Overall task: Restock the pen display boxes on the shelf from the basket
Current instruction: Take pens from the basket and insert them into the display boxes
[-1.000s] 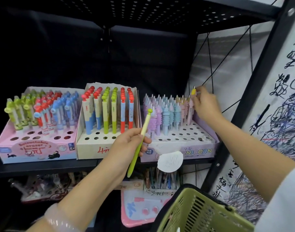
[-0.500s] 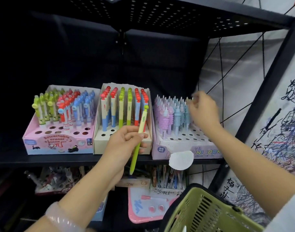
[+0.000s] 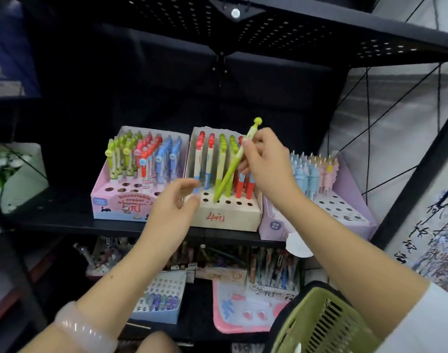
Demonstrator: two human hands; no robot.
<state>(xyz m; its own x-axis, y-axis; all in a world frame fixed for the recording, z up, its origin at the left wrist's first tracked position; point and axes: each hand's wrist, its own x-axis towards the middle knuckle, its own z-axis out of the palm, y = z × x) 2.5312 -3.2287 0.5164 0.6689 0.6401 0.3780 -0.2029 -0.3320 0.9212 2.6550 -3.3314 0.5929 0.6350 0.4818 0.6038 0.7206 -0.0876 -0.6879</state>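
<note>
Black metal shelf (image 3: 65, 225) in a stationery aisle, three pen display boxes side by side. My right hand (image 3: 266, 164) pinches a lime-green pen (image 3: 234, 161), tilted, tip in a front-row hole of the beige middle box (image 3: 228, 217) marked 4. My left hand (image 3: 176, 202) is blurred, fingers loosely spread, holding nothing, at that box's front-left corner; contact unclear. Pink eraser-pen box (image 3: 116, 205) to the left, lilac unicorn box (image 3: 345, 220) to the right. Green basket (image 3: 319, 324) hangs at bottom right, below my right forearm. Pale bangle (image 3: 83, 329) on left wrist.
</note>
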